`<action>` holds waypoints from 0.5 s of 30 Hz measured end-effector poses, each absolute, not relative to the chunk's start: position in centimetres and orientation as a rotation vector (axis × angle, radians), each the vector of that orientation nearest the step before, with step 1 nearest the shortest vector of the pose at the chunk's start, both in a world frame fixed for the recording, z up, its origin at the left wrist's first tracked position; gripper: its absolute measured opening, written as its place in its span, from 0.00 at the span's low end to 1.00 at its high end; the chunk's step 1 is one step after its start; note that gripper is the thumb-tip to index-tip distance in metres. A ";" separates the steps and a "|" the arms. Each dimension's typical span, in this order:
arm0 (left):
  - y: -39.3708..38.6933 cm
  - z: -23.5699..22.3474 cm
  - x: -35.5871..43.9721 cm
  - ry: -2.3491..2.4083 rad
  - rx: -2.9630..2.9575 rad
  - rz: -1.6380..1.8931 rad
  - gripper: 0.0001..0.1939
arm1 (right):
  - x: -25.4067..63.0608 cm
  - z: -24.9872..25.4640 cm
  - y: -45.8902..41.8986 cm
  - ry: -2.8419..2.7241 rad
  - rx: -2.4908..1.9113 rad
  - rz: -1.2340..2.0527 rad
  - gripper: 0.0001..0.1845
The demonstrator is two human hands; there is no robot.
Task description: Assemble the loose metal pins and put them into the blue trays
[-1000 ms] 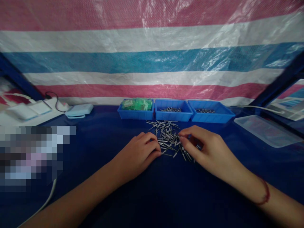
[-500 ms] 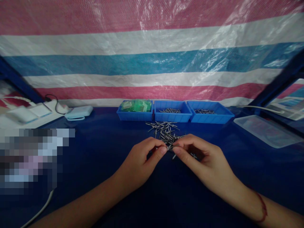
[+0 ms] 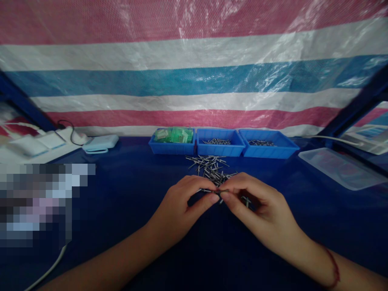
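Observation:
My left hand [image 3: 182, 204] is closed in a pinch, thumb against forefinger, on a thin metal blind rivet [image 3: 206, 190] that pokes out toward its palm. Fingertip to fingertip with it, my right hand [image 3: 266, 208] also pinches a rivet; whether both hold the same one is hidden by the fingers. Just beyond lies a loose pile of blind rivets [image 3: 214, 173] on the dark blue table [image 3: 194, 258]. A few more rivets [image 3: 247, 201] show under my right hand's fingers.
Behind the pile stand three blue bins: one with green-and-clear packets [image 3: 178, 134], a middle bin [image 3: 220, 151] and a right bin [image 3: 273, 152] with rivets. A clear plastic lid [image 3: 342, 167] lies right. A power strip [image 3: 45, 143] and light-blue case [image 3: 101, 143] sit left.
My left fingertips have moved slightly right and now meet my right fingertips. A rivet now shows sticking out leftward between my left thumb and forefinger.

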State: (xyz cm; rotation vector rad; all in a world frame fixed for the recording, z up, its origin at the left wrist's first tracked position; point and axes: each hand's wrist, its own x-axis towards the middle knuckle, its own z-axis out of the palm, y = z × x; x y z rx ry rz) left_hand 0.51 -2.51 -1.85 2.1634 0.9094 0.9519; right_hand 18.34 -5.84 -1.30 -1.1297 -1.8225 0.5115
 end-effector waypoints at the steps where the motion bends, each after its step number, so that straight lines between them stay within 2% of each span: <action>1: -2.6 -1.8 0.6 0.916 2.160 0.955 0.04 | 18.3 -1.2 -5.8 -1.831 -1.131 0.503 0.04; 11: -3.0 -1.7 0.5 0.953 2.198 1.089 0.01 | 18.5 -1.3 -5.2 -1.885 -1.104 0.417 0.03; 15: -3.0 -1.6 0.2 0.965 2.178 1.072 0.02 | 18.5 -1.5 -4.9 -1.995 -0.967 0.463 0.04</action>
